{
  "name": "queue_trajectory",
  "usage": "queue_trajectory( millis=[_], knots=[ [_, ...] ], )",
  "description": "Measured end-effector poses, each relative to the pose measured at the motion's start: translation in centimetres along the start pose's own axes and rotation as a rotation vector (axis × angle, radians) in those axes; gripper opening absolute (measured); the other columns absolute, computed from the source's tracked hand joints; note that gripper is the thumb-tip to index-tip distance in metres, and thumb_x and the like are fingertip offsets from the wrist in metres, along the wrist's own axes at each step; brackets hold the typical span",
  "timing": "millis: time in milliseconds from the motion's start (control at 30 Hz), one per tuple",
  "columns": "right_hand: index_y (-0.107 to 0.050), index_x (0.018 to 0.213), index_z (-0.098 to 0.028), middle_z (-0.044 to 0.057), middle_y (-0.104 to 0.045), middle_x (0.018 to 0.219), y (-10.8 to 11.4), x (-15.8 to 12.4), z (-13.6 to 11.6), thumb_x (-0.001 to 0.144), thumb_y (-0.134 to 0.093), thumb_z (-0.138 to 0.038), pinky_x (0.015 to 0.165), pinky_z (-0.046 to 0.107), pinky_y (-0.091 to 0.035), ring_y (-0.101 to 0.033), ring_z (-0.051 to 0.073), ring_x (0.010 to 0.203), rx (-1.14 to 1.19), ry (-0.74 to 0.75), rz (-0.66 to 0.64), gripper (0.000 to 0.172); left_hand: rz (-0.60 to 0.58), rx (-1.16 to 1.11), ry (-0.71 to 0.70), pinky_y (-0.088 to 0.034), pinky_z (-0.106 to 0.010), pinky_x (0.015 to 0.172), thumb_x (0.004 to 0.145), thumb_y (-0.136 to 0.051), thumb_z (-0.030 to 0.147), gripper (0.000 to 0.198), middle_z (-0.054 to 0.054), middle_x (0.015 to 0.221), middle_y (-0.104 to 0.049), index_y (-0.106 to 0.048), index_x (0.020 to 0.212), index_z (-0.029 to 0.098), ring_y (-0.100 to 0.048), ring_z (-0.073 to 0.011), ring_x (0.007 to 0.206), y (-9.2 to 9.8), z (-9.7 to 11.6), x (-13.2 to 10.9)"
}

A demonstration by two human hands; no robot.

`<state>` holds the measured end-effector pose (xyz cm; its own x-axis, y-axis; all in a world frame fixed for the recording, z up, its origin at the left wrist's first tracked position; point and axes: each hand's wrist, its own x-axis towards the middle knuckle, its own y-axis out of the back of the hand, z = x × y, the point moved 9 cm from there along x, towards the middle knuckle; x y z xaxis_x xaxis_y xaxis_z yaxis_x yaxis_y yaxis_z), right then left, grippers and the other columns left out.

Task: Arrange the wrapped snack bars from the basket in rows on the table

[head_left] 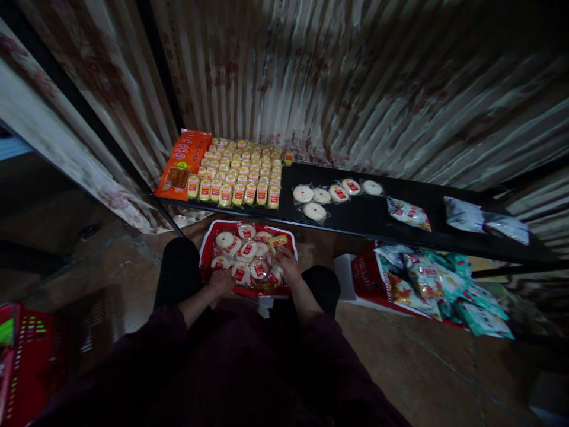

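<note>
A red basket with a white rim [203, 252] sits between my knees, filled with several round, pale, flat cakes in clear wrappers [246, 250] with red labels. My left hand [221, 280] is at the near left of the basket, against the wrapped cakes; its fingertips are too dark to make out. On the right side, my right hand [287, 264] reaches in over the rim, fingers among the packets. Whether it grips one is unclear. Near its fingertips lies a yellow wrapped packet [278, 241].
Ahead runs a black shelf [364, 216]. Standing on it are an orange bag [183, 163], rows of small yellow packets [240, 172], several round cakes [315, 211] and snack bags [409, 213]. Below right is a red basket of snack bags [368, 273]. Another red basket [33, 356] is at left.
</note>
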<state>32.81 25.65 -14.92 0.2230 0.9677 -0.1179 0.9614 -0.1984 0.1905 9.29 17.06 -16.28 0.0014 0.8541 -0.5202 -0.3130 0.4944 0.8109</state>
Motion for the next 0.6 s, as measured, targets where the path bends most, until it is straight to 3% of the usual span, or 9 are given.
queue_trajectory(
  millis=[200, 400, 500, 600],
  knots=[
    [-0.059, 0.082, -0.018, 0.001, -0.066, 0.072, -2.2, 1.7, 2.6, 0.068, -0.062, -0.032, 0.071, 0.035, -0.055, -0.066, 0.018, 0.074, 0.184, -0.232, -0.077, 0.02, -0.119, -0.093, -0.088, -0.047, -0.021, 0.079, 0.083, -0.04, 0.018, 0.03, -0.001, 0.102, -0.072, -0.069, 0.092, 0.021, -0.065, -0.0137, 0.094, -0.3, 0.3, 0.7],
    [-0.058, 0.083, -0.02, 0.002, -0.067, 0.083, -2.5, 2.9, 3.3, 0.073, -0.059, -0.026, 0.073, 0.032, -0.057, -0.065, 0.016, 0.085, 0.281, -0.323, -0.096, 0.012, -0.207, -0.073, -0.204, -0.045, -0.028, 0.087, 0.086, -0.044, 0.025, 0.026, -0.002, 0.099, -0.072, -0.069, 0.088, 0.021, -0.063, -0.019, 0.095, -1.2, 2.3, -0.9],
    [-0.058, 0.08, -0.021, 0.001, -0.068, 0.083, -2.7, 3.0, 3.3, 0.072, -0.061, -0.025, 0.073, 0.029, -0.057, -0.065, 0.015, 0.084, 0.301, -0.332, -0.093, 0.009, -0.225, -0.077, -0.299, -0.042, -0.032, 0.096, 0.091, -0.038, 0.037, 0.033, -0.003, 0.112, -0.068, -0.066, 0.102, 0.023, -0.06, -0.0198, 0.106, -2.3, 4.7, -2.8],
    [-0.059, 0.08, -0.021, 0.0, -0.068, 0.077, -2.6, 3.0, 3.2, 0.071, -0.064, -0.026, 0.07, 0.025, -0.057, -0.066, 0.014, 0.077, 0.263, -0.331, -0.044, 0.011, -0.138, -0.083, -0.411, -0.039, -0.036, 0.103, 0.094, -0.028, 0.036, 0.044, -0.009, 0.135, -0.055, -0.053, 0.125, 0.018, -0.051, -0.0216, 0.123, -2.7, 7.6, -4.1]
  ],
)
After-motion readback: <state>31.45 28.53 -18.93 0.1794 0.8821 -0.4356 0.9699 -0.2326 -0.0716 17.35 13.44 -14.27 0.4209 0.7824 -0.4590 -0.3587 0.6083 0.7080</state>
